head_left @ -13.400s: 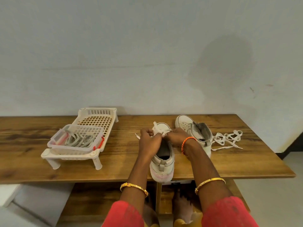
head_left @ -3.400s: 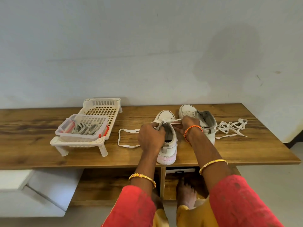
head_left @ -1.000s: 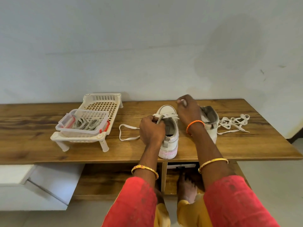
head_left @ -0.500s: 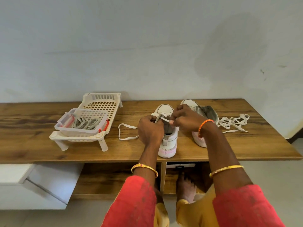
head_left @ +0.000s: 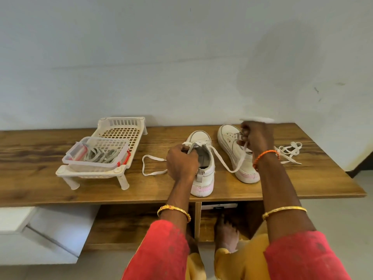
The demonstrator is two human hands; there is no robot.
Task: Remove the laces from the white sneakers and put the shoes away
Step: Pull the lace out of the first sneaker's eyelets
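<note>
Near the desk's [head_left: 302, 184] front edge, the left hand [head_left: 181, 164] gripped a sneaker's [head_left: 203, 172] tongue; the right hand [head_left: 257, 138] pinched its lace [head_left: 224, 162], pulled taut.

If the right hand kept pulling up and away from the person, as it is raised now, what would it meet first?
Probably only the wall. The right hand grips the lace above the second sneaker; depth is unclear.

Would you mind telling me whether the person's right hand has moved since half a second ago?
Yes. The right hand has gone up and rightward from the near white sneaker, drawing the white lace toward the far sneaker.
</note>
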